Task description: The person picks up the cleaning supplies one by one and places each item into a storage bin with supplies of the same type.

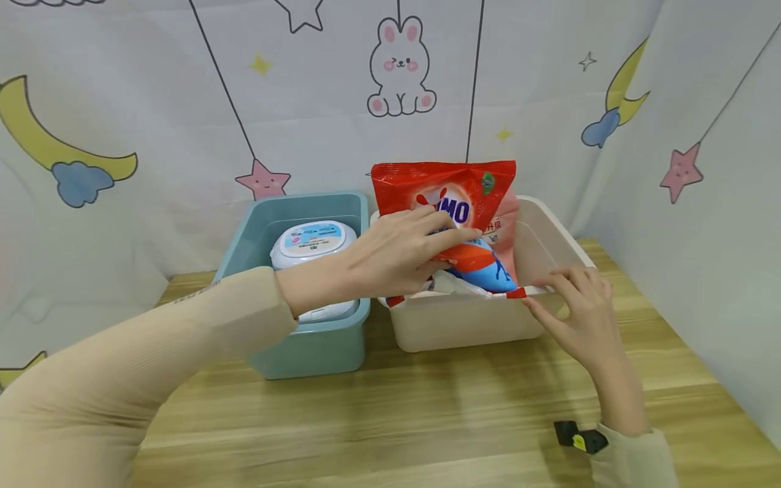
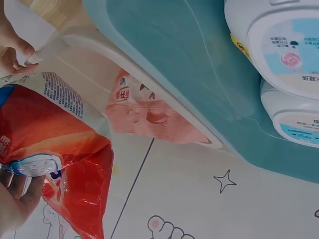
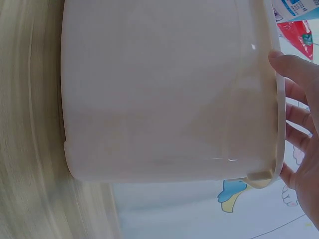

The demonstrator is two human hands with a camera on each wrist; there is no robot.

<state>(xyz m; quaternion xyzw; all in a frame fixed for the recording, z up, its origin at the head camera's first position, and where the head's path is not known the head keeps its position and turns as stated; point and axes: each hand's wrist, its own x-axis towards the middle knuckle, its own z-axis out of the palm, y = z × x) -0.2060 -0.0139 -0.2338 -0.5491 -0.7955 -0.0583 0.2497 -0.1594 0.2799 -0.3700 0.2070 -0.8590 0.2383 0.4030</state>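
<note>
My left hand grips a red and blue laundry detergent bag at its middle, with the bag tilted over the cream bin. In the left wrist view the bag slants, its red end toward the bottom and its pale printed face near the bin's rim. The right hand holds the front rim near the right corner; in the right wrist view the thumb lies outside the rim and the fingers reach over inside. Behind the red bag, a pink bag stands in the bin.
A teal bin stands left of the cream one and holds white lidded containers. Both bins are on a wood-grain table, against a patterned cloth backdrop. A black strap is at the right wrist.
</note>
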